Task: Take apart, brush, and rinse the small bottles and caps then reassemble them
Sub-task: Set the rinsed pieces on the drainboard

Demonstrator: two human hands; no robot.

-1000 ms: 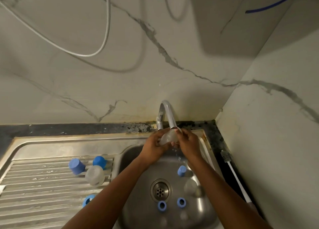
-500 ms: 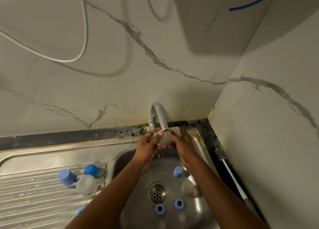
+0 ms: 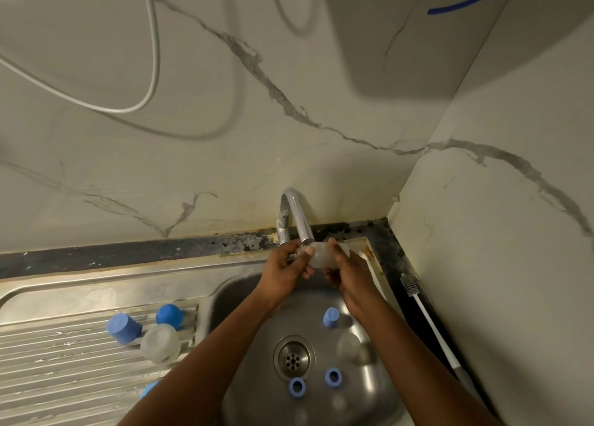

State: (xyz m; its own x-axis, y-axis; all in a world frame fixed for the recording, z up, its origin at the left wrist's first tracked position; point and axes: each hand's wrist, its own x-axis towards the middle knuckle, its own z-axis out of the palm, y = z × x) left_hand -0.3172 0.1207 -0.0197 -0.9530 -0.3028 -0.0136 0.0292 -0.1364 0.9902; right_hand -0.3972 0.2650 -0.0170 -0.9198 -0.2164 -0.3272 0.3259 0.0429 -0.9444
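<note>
- head view: a clear small bottle (image 3: 323, 256) sits right under the spout of the tap (image 3: 297, 215), above the sink (image 3: 231, 300).
- the left hand (image 3: 283, 271) pinches one end with curled fingers and thumb, and the right hand (image 3: 350, 274) wraps round the other end.
- this looks like the rinse step: turn the mouth up to the water, fill, tip out, and roll it so every side gets washed.
- wet plastic is probably slippery, so grip firmly over the basin.
- blue caps (image 3: 123, 327) and a second bottle (image 3: 160, 343) lie on the drainer (image 3: 64, 361), and blue rings (image 3: 297, 387) lie by the drain.
</note>
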